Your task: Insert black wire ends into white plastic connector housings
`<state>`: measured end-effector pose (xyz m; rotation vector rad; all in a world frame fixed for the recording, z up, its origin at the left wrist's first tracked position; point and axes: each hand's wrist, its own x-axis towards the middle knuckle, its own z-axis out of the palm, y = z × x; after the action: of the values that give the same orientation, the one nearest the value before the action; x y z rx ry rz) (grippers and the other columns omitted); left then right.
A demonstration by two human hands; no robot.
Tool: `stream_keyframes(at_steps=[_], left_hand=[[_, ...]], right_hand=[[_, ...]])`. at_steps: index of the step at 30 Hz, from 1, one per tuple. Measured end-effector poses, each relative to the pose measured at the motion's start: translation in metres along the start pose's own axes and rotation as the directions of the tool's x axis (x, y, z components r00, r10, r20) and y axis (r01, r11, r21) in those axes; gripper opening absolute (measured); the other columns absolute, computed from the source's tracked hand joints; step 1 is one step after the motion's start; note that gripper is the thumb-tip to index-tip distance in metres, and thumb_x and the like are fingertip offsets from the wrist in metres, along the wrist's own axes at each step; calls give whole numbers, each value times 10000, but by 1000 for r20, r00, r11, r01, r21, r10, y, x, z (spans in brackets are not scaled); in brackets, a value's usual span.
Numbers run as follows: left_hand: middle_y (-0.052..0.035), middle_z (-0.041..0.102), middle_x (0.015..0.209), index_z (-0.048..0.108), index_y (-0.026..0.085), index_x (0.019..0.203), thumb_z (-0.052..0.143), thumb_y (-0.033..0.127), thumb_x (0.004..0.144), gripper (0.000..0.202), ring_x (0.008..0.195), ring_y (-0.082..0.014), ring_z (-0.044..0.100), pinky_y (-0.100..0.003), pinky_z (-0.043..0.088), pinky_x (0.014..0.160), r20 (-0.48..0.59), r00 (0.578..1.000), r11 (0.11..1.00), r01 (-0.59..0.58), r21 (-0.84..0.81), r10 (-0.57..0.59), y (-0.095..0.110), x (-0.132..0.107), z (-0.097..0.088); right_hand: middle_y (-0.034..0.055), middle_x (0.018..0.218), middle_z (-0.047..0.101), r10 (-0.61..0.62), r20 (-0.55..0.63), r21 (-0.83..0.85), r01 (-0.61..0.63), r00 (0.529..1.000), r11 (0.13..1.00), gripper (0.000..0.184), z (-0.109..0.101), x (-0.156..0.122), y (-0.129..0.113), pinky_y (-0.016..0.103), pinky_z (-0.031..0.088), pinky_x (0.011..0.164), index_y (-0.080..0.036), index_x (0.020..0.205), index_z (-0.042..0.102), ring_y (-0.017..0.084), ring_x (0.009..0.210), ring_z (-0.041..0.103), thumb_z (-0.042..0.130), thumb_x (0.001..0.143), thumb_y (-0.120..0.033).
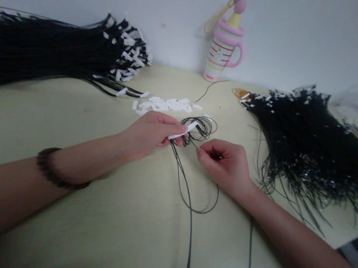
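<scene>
My left hand (157, 130) is closed on a coiled black cord (205, 127) and white connector-like pieces (192, 126) at its near side. Loops of the cord spread to the right of my fingertips, and longer strands hang down toward the table's front. Just right of the coil, my right hand (222, 163) pinches a thin strand of the same cord between thumb and forefinger. A loose loop of it droops below both hands. Behind my left hand lies a pile of small white pieces (165, 105) on the table (125, 215).
A thick bundle of black cords (57, 47) with white tips lies at the back left. Another black bundle (311, 146) spreads at the right. A pink-handled striped cup (217, 55) stands against the wall, and clear plastic (357, 100) sits at the far right.
</scene>
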<state>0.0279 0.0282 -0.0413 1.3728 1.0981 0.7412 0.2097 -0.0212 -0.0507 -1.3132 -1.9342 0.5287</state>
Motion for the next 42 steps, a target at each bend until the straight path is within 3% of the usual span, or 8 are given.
stream_keyframes(at_steps=[15,22,36,39,42], left_hand=[[-15,586,576,627,136,597,614,294,739,214,436,-53,366,-206,220,393,9,1000,1000,-10,-14,10,0,1,0],[-6,580,560,616,125,584,607,258,742,207,425,-38,360,-180,231,391,11,1000,1000,-14,-14,14,0,0,0],[-13,609,602,664,138,658,614,267,748,165,484,-51,415,-164,259,406,21,998,995,-63,-81,65,-5,3,-1],[-9,613,602,667,145,667,613,262,747,151,478,-52,411,-165,258,406,10,997,995,-70,-75,71,-6,3,0],[-1,616,608,664,154,679,605,292,754,169,461,-52,403,-171,261,408,-3,996,996,-90,-25,90,-7,2,0]], right_hand=[[-31,550,458,-9,28,16,9,1000,1000,160,0,0,3,179,310,485,-134,650,564,63,514,395,511,793,-183],[-11,632,538,-74,96,21,73,993,997,166,2,2,8,187,356,549,-140,728,595,83,585,474,465,827,-168],[-45,574,447,92,252,325,-174,963,930,245,0,8,6,185,314,512,-152,644,481,61,529,396,388,870,-166],[-44,575,449,95,260,343,-184,961,921,244,0,9,7,190,318,515,-153,650,477,63,523,396,376,870,-171],[-37,589,458,58,214,289,-120,975,950,237,4,8,7,194,333,537,-156,661,480,72,547,419,376,872,-187]])
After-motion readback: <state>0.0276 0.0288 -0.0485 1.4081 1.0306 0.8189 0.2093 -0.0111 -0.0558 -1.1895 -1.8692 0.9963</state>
